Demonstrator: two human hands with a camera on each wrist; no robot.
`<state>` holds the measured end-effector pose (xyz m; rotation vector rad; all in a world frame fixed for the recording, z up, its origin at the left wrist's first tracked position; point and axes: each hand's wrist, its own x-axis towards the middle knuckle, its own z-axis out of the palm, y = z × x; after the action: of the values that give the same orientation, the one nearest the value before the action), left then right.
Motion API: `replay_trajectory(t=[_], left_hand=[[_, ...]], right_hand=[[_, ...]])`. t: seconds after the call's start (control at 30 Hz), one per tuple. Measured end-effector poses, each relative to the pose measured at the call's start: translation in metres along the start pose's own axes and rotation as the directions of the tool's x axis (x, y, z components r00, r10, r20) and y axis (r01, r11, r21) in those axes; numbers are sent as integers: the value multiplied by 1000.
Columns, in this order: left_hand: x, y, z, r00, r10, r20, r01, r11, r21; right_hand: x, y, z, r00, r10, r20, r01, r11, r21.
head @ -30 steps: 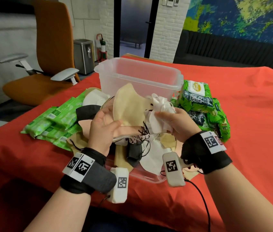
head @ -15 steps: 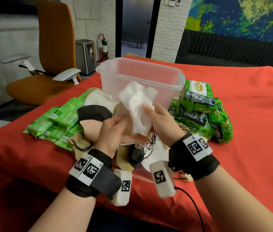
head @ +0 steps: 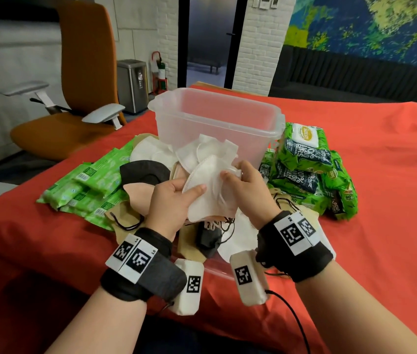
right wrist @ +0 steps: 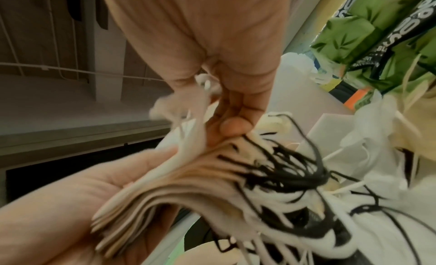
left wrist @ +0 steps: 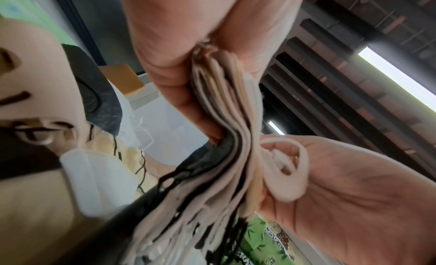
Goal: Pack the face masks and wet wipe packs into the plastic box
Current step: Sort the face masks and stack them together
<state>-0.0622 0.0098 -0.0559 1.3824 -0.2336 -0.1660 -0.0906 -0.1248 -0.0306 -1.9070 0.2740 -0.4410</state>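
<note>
My left hand (head: 176, 198) grips a stack of face masks (head: 207, 200) from below, thumb on the white top mask. My right hand (head: 238, 175) pinches the white masks at the stack's far edge. The stack is in the air just in front of the clear plastic box (head: 217, 118), whose inside looks empty. In the left wrist view the layered beige, white and black mask edges (left wrist: 226, 123) run between my curled fingers. The right wrist view shows the same stack (right wrist: 179, 185) with black ear loops (right wrist: 283, 166) hanging. Green wet wipe packs (head: 304, 162) are piled right of the box.
Slim green wipe packs (head: 92, 180) lie left of the box. Loose black (head: 143, 172), white (head: 151, 152) and beige masks lie under my hands, some on a clear lid (head: 217, 269). The table has a red cloth (head: 381, 200). An orange office chair (head: 79, 72) stands at the left.
My right hand carried a bunch of white masks from the right onto the beige stack in my left hand. Both hands now hold the stack together, a little higher and nearer the box.
</note>
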Motion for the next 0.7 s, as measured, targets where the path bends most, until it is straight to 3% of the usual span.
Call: replay_trajectory(t=[0.1,0.2,0.37,0.43,0.53,0.6,0.7], left_hand=[[3,-2,-4,1000,13,-12,-13,999,42],[2,-1,-6,998,22,59,-26,997,68],[-3,1,-5,972,80,223,-114,983,146],[-3,1,-3,964,87,250,-130,978,161],[-3,-1,-5,964,121,235,-162,973,162],[-2,-2,-8,955,186,229,-222,964,143],[0,-6,-12,952,248,182,-274,952,138]], right_hand=[[3,-5,-8,999,29,-15,-29,999,28],[11,-14,-21,996,-38,-85,41,999,31],[26,-21,-27,987,-91,133,115,975,-190],[30,-23,-27,983,-95,157,133,959,-252],[30,-25,-28,979,-122,163,155,965,-211],[30,-26,-31,985,-138,102,155,971,-181],[31,-26,-38,970,-206,-127,196,977,-89]])
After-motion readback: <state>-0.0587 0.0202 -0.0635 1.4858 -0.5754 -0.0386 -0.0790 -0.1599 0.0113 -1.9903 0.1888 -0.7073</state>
